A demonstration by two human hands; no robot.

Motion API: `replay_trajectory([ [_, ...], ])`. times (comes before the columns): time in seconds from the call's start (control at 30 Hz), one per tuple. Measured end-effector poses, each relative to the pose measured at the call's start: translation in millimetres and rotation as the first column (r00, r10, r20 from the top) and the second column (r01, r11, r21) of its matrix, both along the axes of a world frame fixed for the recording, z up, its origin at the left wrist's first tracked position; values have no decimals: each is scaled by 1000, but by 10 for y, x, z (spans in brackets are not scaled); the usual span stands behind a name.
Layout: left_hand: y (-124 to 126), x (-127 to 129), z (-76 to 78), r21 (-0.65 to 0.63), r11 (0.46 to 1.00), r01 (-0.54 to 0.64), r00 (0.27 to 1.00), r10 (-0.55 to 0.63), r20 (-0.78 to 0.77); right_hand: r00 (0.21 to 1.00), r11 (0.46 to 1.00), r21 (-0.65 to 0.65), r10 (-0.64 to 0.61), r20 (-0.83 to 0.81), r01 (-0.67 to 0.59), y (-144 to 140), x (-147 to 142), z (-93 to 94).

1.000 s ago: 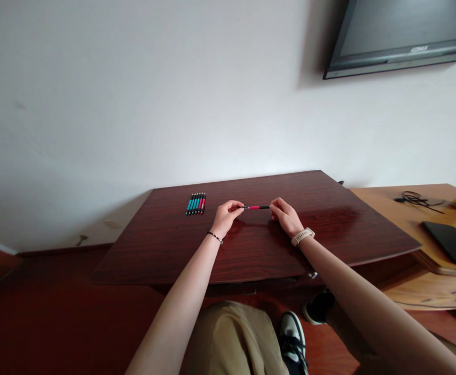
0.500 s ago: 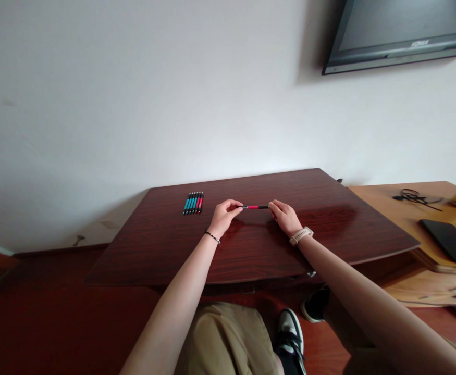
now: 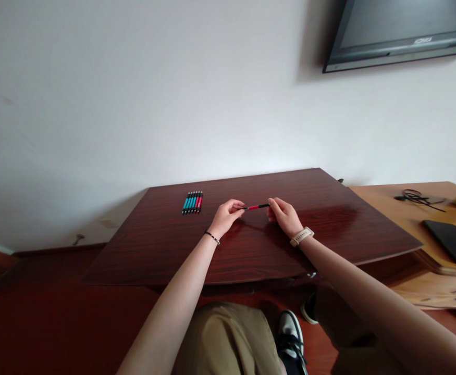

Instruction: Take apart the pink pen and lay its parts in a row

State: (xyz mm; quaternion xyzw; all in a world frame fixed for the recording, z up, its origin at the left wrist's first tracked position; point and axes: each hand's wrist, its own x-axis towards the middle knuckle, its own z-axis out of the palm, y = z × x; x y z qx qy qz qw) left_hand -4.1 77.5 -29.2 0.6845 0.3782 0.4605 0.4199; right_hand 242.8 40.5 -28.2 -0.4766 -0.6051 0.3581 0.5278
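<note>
The left hand (image 3: pixel 226 216) and the right hand (image 3: pixel 283 214) are both closed in a fingertip pinch on one pen (image 3: pixel 257 207), each taking an end, so the pen spans the gap between them just above the dark counter (image 3: pixel 251 250). It has a red middle and dark ends, and lies almost level, the right end a touch higher. Whether the hands are pulling a cap, twisting the barrel or only holding it cannot be told at this size.

A pen like this looks light, thin and stiff, with a smooth plastic barrel that would likely slip under a loose grip. Holding it at the two ends, as now, leaves the middle free; for carrying, a pinch around the red middle would probably balance it better. It seems unlikely to break under a normal grip, though a small cap or tip could come loose.

Counted: one pen in the hands. To the left, well apart from the hands, a row of pens (image 3: pixel 192 202) lies side by side and touching on the counter, about six, mostly teal with one or two red at the right end; the exact count is hard to make out.

Farther right stands a lighter wooden desk (image 3: pixel 384 200) bearing one black cable (image 3: pixel 413 197) and one flat black thing (image 3: pixel 451 241). One screen (image 3: pixel 399 31) hangs on the wall above
</note>
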Motion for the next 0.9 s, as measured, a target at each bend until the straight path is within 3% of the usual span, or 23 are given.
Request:
replay_trajectory([
  [0.2,-58,32,47,-59,997,52,999,-52,12,980,987,34,157,-121,-154,-34,-50,98],
  [0.33,-68,56,29,-92,991,100,994,-95,58,964,959,114,252,83,-260,-92,-67,156],
  [0.57,-69,81,6,-91,988,127,992,-126,9,885,945,188,164,435,-267,4,-163,117],
  [0.9,-79,92,7,-45,996,72,997,-72,4,807,937,209,111,580,-279,175,-250,127],
])
